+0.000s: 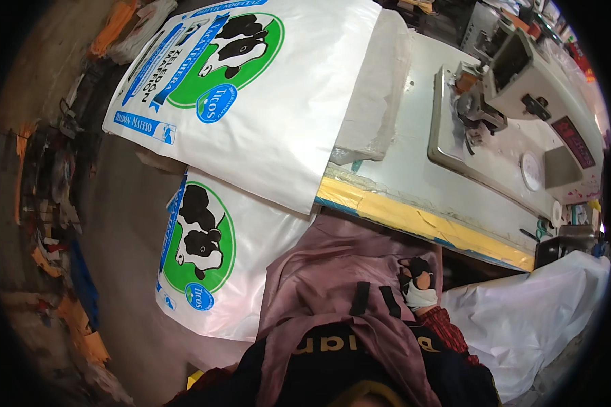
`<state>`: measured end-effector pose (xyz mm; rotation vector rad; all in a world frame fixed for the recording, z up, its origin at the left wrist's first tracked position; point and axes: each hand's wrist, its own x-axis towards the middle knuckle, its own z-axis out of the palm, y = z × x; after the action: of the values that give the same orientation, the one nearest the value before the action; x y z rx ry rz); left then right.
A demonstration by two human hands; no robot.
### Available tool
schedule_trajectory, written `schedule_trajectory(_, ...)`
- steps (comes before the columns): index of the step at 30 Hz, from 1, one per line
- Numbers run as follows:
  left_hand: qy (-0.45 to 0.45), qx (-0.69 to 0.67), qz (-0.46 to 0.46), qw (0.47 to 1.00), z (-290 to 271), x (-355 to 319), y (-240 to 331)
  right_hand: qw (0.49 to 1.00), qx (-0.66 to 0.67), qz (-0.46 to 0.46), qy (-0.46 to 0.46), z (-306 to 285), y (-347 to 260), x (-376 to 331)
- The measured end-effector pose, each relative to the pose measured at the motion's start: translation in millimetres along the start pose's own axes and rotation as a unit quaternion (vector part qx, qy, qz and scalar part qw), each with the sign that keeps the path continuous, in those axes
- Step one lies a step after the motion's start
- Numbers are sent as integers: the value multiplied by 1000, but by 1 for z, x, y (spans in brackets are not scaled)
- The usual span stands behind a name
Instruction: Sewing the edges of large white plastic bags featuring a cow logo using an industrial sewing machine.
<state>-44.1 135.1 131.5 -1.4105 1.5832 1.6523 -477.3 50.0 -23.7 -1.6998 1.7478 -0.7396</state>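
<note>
Near the table's front edge, beside my lap, is my right hand (419,279) in a dark covering with a white wrap at the wrist. It lies against the mauve apron (326,261); its fingers are too dark and small to make out how they are bent. My left hand is out of sight; only a bit of dark red sleeve shows at the lower edge. A large white printed sack (278,115), with a cow's head on a green oval, spreads over the table's left part. Below it, a second such sack (244,298) hangs down left of my lap.
A pale industrial sewing machine (550,108) stands on the right of the white table (387,183), whose front edge has yellow tape (421,220). Green-handled scissors (540,229) lie near its right end. White sheeting (516,319) hangs at lower right. Scraps (81,325) litter the left floor.
</note>
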Motion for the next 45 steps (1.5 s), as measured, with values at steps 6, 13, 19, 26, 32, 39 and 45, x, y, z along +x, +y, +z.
schedule_trajectory(6,176,116,45,977,-76,-18,97,997,47,-13,-57,8,-3,10)
schedule_trajectory(13,265,161,102,945,-108,-5,146,981,-45,-63,-176,-24,-38,37)
schedule_trajectory(19,240,109,114,958,-82,40,113,986,-104,-82,-106,-57,-50,46)
schedule_trajectory(26,214,73,121,967,-61,61,87,971,-74,-142,-179,-68,-45,78)
schedule_trajectory(32,192,78,128,970,-59,68,79,957,-113,-196,-181,-61,-78,85)
schedule_trajectory(39,175,98,113,973,-61,63,81,952,-127,-138,-244,-63,-121,93)
schedule_trajectory(45,149,126,84,977,-57,59,76,959,-100,-145,-222,-43,-123,90)
